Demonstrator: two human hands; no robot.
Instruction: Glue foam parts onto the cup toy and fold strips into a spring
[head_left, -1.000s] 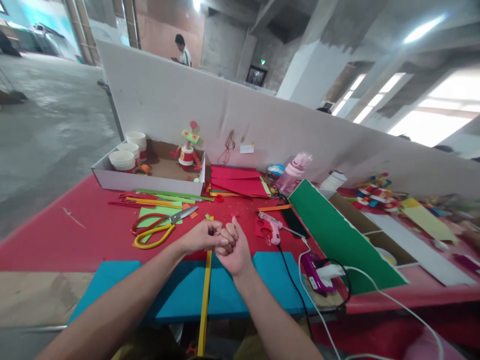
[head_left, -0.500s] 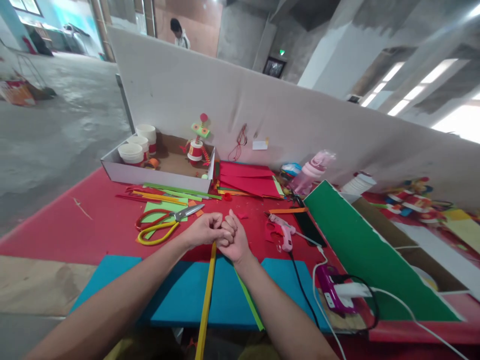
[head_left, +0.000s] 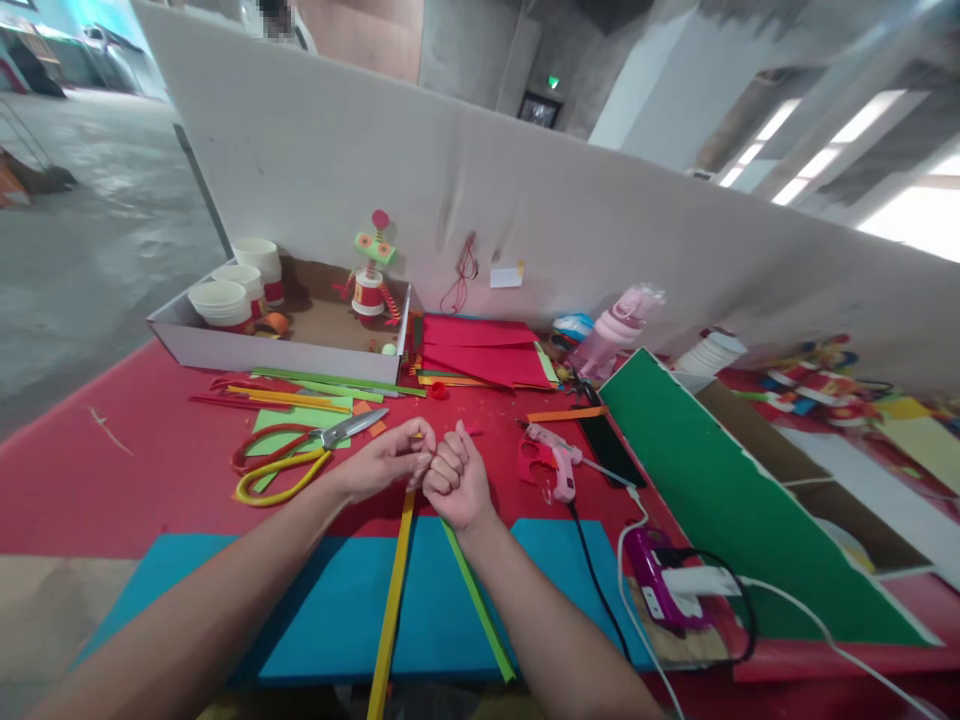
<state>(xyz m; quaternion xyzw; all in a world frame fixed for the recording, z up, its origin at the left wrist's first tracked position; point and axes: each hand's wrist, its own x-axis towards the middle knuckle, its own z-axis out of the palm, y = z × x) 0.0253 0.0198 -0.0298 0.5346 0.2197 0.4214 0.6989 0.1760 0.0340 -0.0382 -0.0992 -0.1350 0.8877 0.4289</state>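
Observation:
My left hand point(head_left: 390, 460) and my right hand point(head_left: 459, 478) meet above the front middle of the red table. A long yellow paper strip point(head_left: 393, 605) runs down from between them past the table's front edge. From under my right hand a green strip point(head_left: 480, 605) slants down over the blue sheet point(head_left: 322, 590). The fingers of my left hand are pinched at the join with my right hand, which is curled into a fist. Both hands appear closed on the strips, whose upper ends are hidden. Scissors point(head_left: 322, 443) with red and yellow handles lie left of my left hand.
Behind are a tray point(head_left: 277, 350) with paper cups point(head_left: 219, 303) and a paper robot figure point(head_left: 368, 292), and red sheets point(head_left: 484, 350). To the right lie a pink glue gun point(head_left: 561, 460), a phone point(head_left: 609, 450), a purple power socket point(head_left: 660, 580) with cables, and a green board point(head_left: 735, 510).
The head view has shifted, so the table items appear further left. My left hand's fingers have loosened slightly and moved a little away from my right fist. The green strip shows more fully.

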